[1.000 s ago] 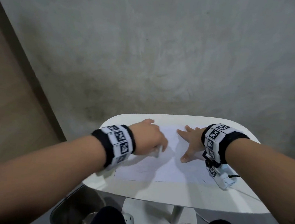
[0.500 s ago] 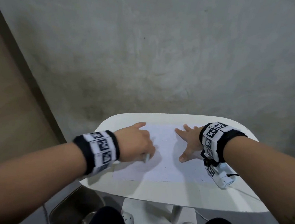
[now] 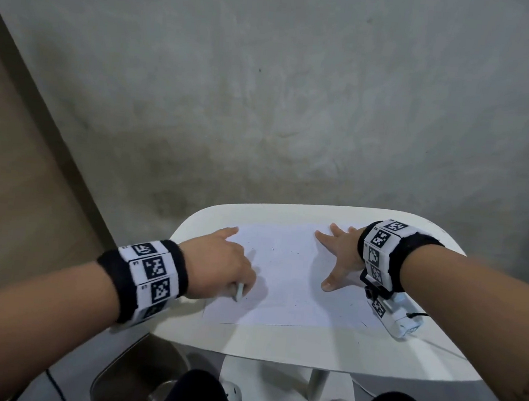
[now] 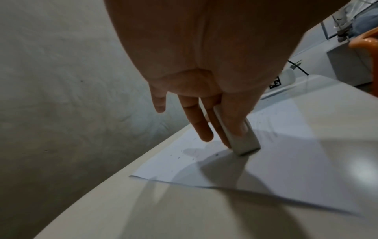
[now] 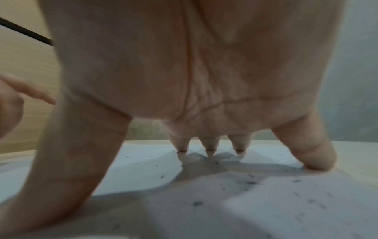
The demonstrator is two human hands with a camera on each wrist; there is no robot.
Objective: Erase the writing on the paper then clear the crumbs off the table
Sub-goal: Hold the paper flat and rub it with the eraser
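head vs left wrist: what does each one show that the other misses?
Head only: the right hand spread flat on the paper, both wristbands, a metal bin under the table. Left wrist only: the eraser in full, its end on the sheet, thumb and finger pinching it, and an orange object behind. Both: the left hand holding the eraser, paper, crumbs.

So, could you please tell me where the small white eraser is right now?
The small white eraser is pinched in the left hand, its end pressed on the white paper sheet near the sheet's left edge.
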